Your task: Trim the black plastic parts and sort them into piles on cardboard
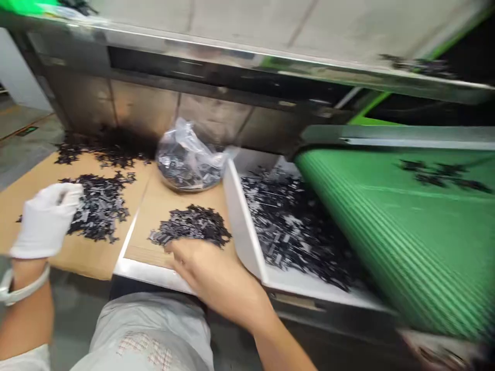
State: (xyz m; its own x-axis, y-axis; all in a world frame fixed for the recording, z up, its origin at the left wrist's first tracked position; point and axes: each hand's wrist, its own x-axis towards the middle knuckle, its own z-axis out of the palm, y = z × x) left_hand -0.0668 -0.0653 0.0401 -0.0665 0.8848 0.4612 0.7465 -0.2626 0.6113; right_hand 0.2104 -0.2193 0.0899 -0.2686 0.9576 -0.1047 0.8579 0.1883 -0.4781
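Observation:
My left hand (48, 219), in a white glove, is curled with thumb and fingers together at the left edge of a heap of small black plastic parts (102, 206). Anything between those fingertips is too small or hidden to make out. My bare right hand (209, 273) is bent with its fingertips drawn in, just in front of a second, smaller heap of black parts (195, 224). Motion blurs it, and its palm side is hidden. Both heaps lie on brown cardboard (93, 257).
A clear plastic bag of black parts (189, 159) stands behind the smaller heap. To the right, a white-walled tray (243, 221) holds many more parts. A green conveyor belt (386, 216) carrying a few parts ends above it. A metal ledge (232, 56) crosses the back.

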